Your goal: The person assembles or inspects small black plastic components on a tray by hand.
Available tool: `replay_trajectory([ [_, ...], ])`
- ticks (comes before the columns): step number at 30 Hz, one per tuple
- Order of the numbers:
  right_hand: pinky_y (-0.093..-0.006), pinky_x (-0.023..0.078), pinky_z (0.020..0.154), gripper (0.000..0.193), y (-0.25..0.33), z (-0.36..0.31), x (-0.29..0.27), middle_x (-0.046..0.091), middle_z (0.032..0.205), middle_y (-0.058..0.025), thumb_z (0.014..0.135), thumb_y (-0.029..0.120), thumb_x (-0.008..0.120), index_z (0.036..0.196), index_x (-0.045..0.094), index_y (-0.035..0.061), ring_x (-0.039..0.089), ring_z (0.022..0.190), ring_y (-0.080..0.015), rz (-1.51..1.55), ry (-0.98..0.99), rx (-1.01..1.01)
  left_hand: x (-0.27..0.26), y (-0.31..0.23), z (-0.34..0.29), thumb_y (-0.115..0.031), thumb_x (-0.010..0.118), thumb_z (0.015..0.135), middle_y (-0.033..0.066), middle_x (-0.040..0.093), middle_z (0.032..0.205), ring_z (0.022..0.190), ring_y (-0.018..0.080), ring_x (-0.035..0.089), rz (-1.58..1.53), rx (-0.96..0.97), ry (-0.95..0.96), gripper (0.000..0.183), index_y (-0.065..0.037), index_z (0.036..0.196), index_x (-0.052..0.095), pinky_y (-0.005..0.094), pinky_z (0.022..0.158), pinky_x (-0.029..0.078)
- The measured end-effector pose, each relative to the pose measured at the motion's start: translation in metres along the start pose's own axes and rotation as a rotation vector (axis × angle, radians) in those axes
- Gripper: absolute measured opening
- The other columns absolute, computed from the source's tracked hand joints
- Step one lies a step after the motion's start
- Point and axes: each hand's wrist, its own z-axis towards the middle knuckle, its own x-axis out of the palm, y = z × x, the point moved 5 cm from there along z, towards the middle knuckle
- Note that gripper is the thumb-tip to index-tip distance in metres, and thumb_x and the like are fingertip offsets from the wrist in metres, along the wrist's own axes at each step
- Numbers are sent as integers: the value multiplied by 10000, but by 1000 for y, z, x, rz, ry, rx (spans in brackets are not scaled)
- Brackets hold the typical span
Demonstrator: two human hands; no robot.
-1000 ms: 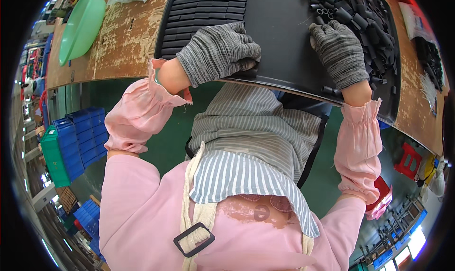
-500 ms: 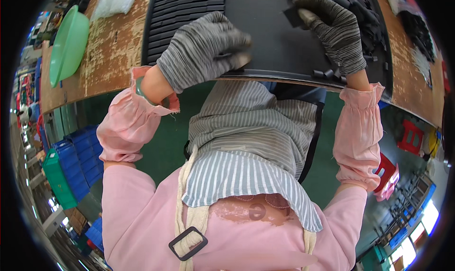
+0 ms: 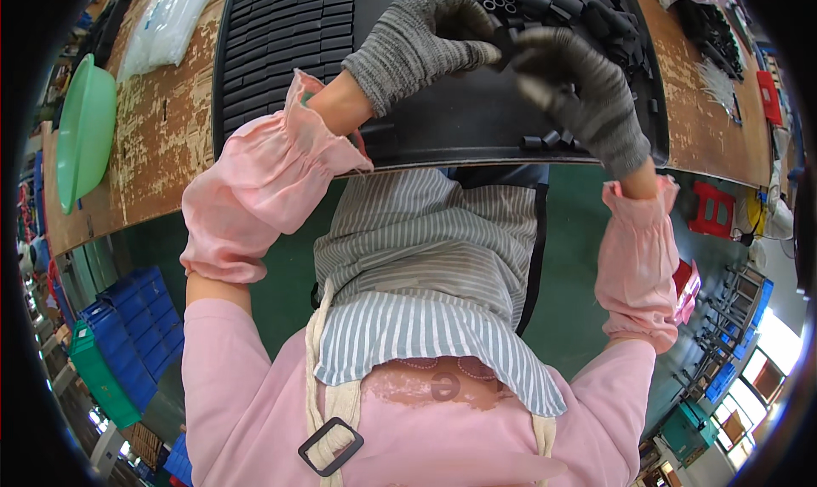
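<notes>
My left hand [image 3: 425, 48], in a grey striped knit glove, is over the upper middle of a black tray [image 3: 459, 157]. Its thumb and fingers close on a short black tube [image 3: 505, 48], mostly hidden between the two hands. Facing it, my right hand [image 3: 587, 100] wears a matching glove and is blurred by motion. Its fingertips are beside the tube; whether they grip it is unclear. Left of my hands, black tubes [image 3: 281, 40] lie in close rows in the tray. Beyond my right hand is a loose heap of black tubes [image 3: 587, 10].
A few loose tubes [image 3: 549, 138] lie by the tray's near edge. The tray is on a worn wooden table [image 3: 166, 117], with a green basin [image 3: 85, 134] and a clear plastic bag [image 3: 170, 27] at left. Black parts [image 3: 708, 36] lie at right. Blue crates [image 3: 140, 321] stand below left.
My left hand has moved right and away from me, closing on the tube. My right hand has come lower, bringing its fingertips near the left. The view has shifted slightly to the right.
</notes>
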Motion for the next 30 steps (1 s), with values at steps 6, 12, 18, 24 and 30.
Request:
replay_trajectory([
  [6,-358,469,702,369,7,-19,10,599,822,-87,675,111,688,1034,604,94,569,757,-274,-712,458,-168,-6,4,5,-118,691,769,9,623,741,671,66,583,233,13,9,155,-43,888,625,207,633,493],
  [12,-379,456,684,254,13,-15,26,558,769,-85,678,120,665,926,617,97,538,755,-274,-903,528,-209,-17,7,7,-90,672,778,15,633,773,702,76,601,289,57,-91,163,-28,917,614,213,642,503],
  [18,-305,480,689,195,6,11,8,615,807,-45,754,140,665,930,628,64,588,756,-180,-510,207,-169,-10,7,6,-64,605,829,45,654,911,726,83,625,59,-108,14,149,-14,965,569,201,590,509],
  [24,-214,481,697,170,-27,45,9,651,812,-35,788,98,671,930,649,6,600,733,-92,672,-310,91,-6,10,5,-85,680,778,22,648,878,762,76,606,149,17,-12,212,-35,959,579,214,632,514],
  [30,-218,488,691,159,-25,52,19,651,804,-47,794,102,662,923,655,9,608,726,-102,795,-229,100,-11,3,3,-126,772,691,13,630,805,741,71,600,269,5,-130,317,-40,928,581,223,671,509],
])
